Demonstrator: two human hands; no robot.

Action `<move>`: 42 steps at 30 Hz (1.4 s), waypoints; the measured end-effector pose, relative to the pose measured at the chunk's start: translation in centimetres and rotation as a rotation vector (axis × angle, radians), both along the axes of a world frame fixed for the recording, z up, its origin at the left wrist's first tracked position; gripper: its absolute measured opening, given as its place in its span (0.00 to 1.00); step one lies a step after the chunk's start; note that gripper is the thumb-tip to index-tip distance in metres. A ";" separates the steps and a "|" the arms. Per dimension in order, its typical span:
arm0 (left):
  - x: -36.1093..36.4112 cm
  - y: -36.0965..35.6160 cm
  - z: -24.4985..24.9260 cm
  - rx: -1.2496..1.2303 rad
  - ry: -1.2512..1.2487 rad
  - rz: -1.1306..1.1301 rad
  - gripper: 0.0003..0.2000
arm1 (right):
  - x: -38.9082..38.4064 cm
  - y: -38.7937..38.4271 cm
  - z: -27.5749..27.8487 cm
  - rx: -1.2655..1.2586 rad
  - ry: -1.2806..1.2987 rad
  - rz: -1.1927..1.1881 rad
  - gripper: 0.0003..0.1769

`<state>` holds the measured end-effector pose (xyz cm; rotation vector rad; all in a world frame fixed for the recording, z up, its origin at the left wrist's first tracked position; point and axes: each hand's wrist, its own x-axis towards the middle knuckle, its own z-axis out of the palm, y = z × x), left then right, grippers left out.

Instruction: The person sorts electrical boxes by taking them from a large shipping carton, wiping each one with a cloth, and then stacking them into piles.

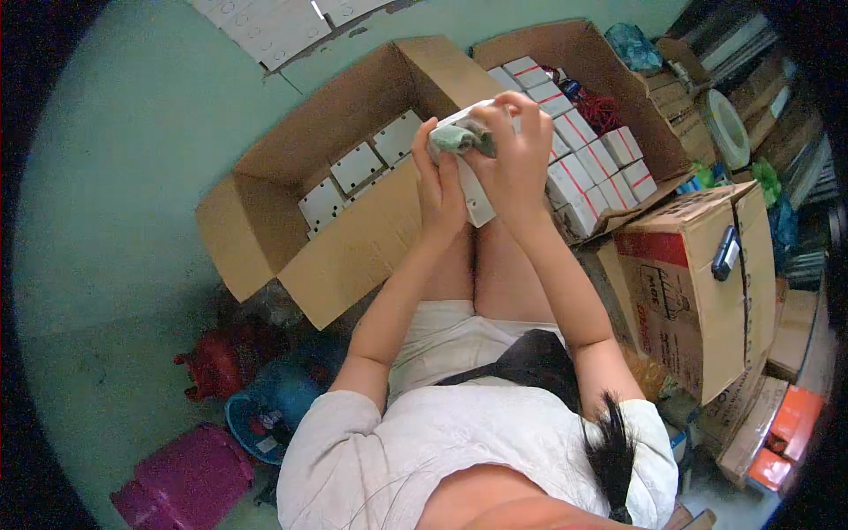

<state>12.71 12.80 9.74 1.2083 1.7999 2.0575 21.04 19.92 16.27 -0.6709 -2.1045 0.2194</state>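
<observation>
My left hand grips a white rectangular piece from its left side, above my lap. My right hand is at the piece's upper right, its fingers bent and pressing a greenish-grey cloth against it. The cloth lies across the upper part of the piece, between both hands. Behind my left hand, an open cardboard box holds white blocks with black dots.
A second open carton holds white boxes with red stripes and red cords. To the right stands a closed carton with a dark device on top. Blue and magenta plastic items lie lower left.
</observation>
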 end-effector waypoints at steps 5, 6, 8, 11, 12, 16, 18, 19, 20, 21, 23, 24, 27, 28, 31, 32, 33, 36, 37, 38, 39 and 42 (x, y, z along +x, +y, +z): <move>-0.5 -0.3 1.9 -0.044 -0.018 -0.037 0.21 | -1.7 2.7 -2.0 -0.226 0.227 -0.023 0.39; -0.4 -0.6 2.2 -0.056 -0.059 -0.077 0.21 | -1.9 3.1 -2.1 -0.331 0.317 0.001 0.41; -0.5 -0.7 2.4 -0.072 -0.094 -0.119 0.21 | -1.6 3.7 -1.9 -0.411 0.359 0.078 0.39; -0.5 -0.5 2.3 -0.025 0.176 -0.070 0.22 | -1.7 3.4 -0.8 -0.517 0.322 0.077 0.36; -0.5 -0.5 2.4 -0.021 0.212 -0.056 0.22 | -1.8 3.2 -0.6 -0.542 0.247 0.003 0.35; -0.9 -0.5 2.5 -0.014 0.256 0.035 0.21 | -1.8 3.7 -2.2 -0.539 0.370 0.106 0.35; -0.8 -0.9 3.0 -0.054 0.117 0.019 0.21 | -1.2 4.0 -2.7 -0.866 0.326 0.131 0.34; -0.8 -1.0 3.2 -0.085 -0.017 0.001 0.21 | -0.9 4.2 -3.2 -0.868 0.325 0.126 0.34; -0.9 -0.6 3.0 -0.006 0.104 0.097 0.21 | -0.5 4.6 -4.0 -0.852 0.250 0.141 0.33; -1.2 -0.4 2.9 -0.004 0.098 0.092 0.21 | -0.2 4.7 -4.6 -0.834 0.173 0.154 0.32; -1.8 -0.3 2.9 -0.026 -0.021 0.049 0.21 | 0.4 4.7 -5.5 -0.913 0.186 0.168 0.25; -1.5 -0.3 3.1 -0.019 -0.026 0.050 0.21 | 0.6 4.6 -4.8 -0.873 0.149 0.150 0.22; -0.4 -1.0 4.2 -0.119 0.051 0.010 0.21 | 0.8 4.2 -2.4 -0.781 0.106 0.079 0.14; -0.3 -1.1 4.6 -0.152 0.023 -0.034 0.21 | 0.7 4.2 -1.7 -0.649 -0.045 -0.050 0.14; -0.9 -0.9 5.4 -0.136 0.089 -0.037 0.21 | 0.3 4.2 -1.7 -0.514 -0.197 -0.133 0.20; -1.2 -0.7 5.5 -0.086 0.180 0.004 0.21 | -0.1 4.2 -2.1 -0.533 -0.179 -0.118 0.19; -1.3 -0.7 5.8 -0.084 0.179 0.009 0.21 | -0.3 4.2 -2.7 -0.549 -0.162 -0.100 0.18; -1.7 -0.8 6.2 -0.094 0.092 0.046 0.20 | -0.3 4.1 -5.3 -0.639 0.108 0.234 0.18; -2.0 -0.7 5.9 -0.069 0.120 0.045 0.20 | -0.3 4.0 -6.2 -0.637 0.110 0.234 0.18; -2.1 -0.6 5.7 -0.041 0.147 0.043 0.20 | -0.2 3.9 -7.0 -0.794 0.167 0.281 0.20; -2.1 -0.5 5.3 -0.035 0.149 0.041 0.20 | -0.1 3.6 -6.6 -0.950 0.224 0.328 0.22; -2.1 -0.6 3.8 -0.051 0.115 0.020 0.20 | 1.2 2.4 -5.0 -1.200 0.347 0.419 0.25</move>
